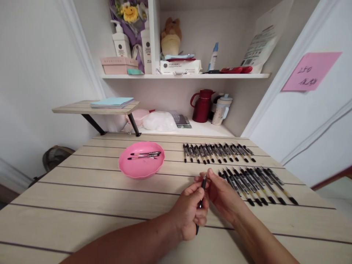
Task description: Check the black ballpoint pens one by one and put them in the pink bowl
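Observation:
A black gel pen [204,183] stands tilted with its metal tip up in my left hand [189,209]. The left fingers wrap round its barrel, and its lower end shows below them. My right hand [222,194] meets the pen at its tip, thumb on one side and fingers partly hidden behind. Right of my hands lies a row of similar pens [255,183], side by side with tips pointing away. Beyond it runs a second row of pens [217,152]. To the left, a pink scalloped bowl [134,170] holds a few slim pen parts [144,155].
The slatted wooden table [110,198] carries a small raised shelf [82,106] with blue paper [112,102] at its back left. Behind stand a dark red jug [202,106] and a pale cup [221,110]. A pink note [312,71] hangs on the right wall.

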A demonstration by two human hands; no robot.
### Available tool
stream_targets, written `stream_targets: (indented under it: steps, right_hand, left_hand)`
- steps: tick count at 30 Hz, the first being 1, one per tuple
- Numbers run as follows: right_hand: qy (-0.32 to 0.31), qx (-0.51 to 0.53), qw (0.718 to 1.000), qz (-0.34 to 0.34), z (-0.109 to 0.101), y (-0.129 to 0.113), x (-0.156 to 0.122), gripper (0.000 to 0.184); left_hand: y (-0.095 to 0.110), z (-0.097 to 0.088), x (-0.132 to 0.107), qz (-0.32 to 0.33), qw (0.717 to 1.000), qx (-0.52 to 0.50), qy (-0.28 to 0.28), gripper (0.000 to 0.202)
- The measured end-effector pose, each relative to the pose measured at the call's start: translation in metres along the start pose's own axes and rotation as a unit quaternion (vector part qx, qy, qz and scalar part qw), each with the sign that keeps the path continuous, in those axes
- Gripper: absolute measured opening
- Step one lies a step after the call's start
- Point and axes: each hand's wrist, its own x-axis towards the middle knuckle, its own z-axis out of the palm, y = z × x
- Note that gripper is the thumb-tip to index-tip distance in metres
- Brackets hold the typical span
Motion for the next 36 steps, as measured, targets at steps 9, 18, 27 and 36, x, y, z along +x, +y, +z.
stream_targets:
  steps: [9,18,27,36]
  right_hand:
    - [0.004,-0.002,1.000,-0.015,-0.003,0.001,0.003,0.021]
    - [0.044,0.007,0.998,-0.052,-0.008,-0.001,0.007,0.021]
    - [0.171,-0.093,0.971,-0.140,-0.035,-0.030,0.006,0.026]
    - [0.142,-0.632,0.736,-0.195,-0.069,-0.017,-0.024,0.019]
  left_hand:
    - [0.001,-0.001,0.001,-0.009,1.000,-0.002,-0.007,0.029]
    - [-0.004,-0.001,0.000,-0.012,1.000,0.003,0.000,0.029]
    - [0.001,-0.006,0.001,-0.008,1.000,-0.007,-0.002,0.033]
    - [0.005,-0.008,0.003,-0.010,1.000,-0.008,-0.001,0.033]
